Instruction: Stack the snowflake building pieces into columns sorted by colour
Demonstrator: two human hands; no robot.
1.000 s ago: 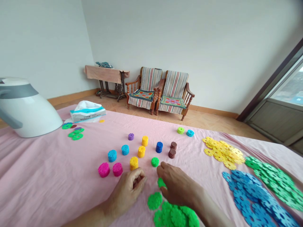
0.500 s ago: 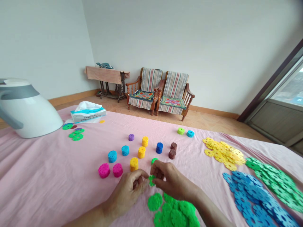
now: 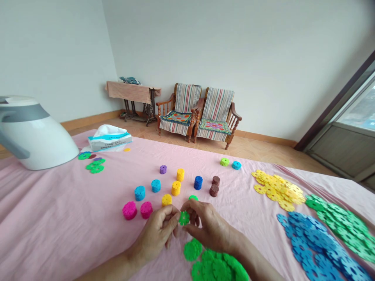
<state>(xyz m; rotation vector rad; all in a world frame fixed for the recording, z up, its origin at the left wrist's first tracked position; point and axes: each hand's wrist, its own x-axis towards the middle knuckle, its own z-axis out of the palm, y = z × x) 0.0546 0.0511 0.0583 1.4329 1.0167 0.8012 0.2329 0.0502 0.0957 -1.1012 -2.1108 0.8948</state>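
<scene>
My left hand (image 3: 158, 234) and my right hand (image 3: 209, 226) meet over the pink cloth (image 3: 58, 218), both pinching one green snowflake disc (image 3: 184, 217) held upright between their fingertips. Just below them lies a heap of green discs (image 3: 216, 265). Behind the hands stand short stacks of discs: two pink (image 3: 129, 210), yellow (image 3: 166, 200), blue (image 3: 140, 192), dark blue (image 3: 198, 182), brown (image 3: 214, 190), and a green stack (image 3: 192, 198) partly hidden by my fingers.
Flat piles of yellow discs (image 3: 278, 189), blue discs (image 3: 316, 246) and green discs (image 3: 340, 222) lie at the right. A white kettle (image 3: 32, 134), a tissue pack (image 3: 109, 138) and several loose green discs (image 3: 94, 168) sit at the left. Two wooden chairs (image 3: 197, 115) stand beyond the table.
My right hand lifted a green disc from the heap and brought it to my left hand. Both hands now hold it a little higher, turned face-on.
</scene>
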